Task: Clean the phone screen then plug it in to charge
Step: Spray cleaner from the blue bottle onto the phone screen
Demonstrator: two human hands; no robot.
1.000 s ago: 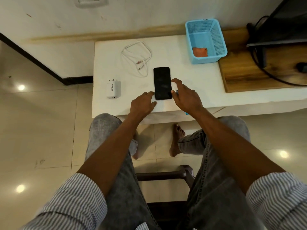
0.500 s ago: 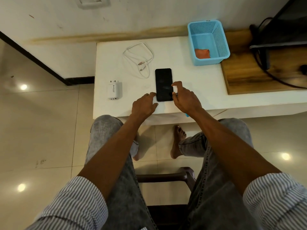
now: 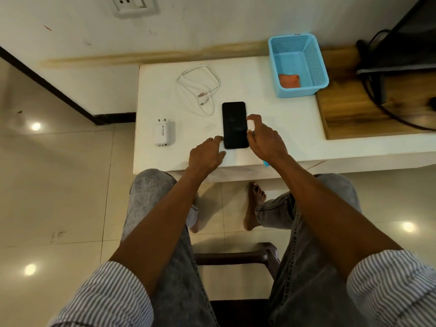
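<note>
The phone lies flat, face up, near the front edge of the white table; it looks thin, stiff and smooth, so it may slip; the glass could crack if it fell. It is most likely light. The best place to hold it is by its two long sides — not by the glass.

It is a black slab with round corners; the screen is dark, with a few faint smears on it.

The left hand rests on the table with loose fingers; one fingertip touches the phone's left side near the bottom corner; it holds nothing. The right hand is at the phone's right side; its thumb and first finger are bent and apart, right by the edge, but I cannot tell if they pinch it. A bit of blue peeks out under the right wrist — too little shows to say what it is.

Just beside the phone, up and to the left, lies a white cable in loose loops; a white charger block sits further left. A blue basket with an orange cloth inside stands at the back right; a wall socket is up on the wall.
</note>
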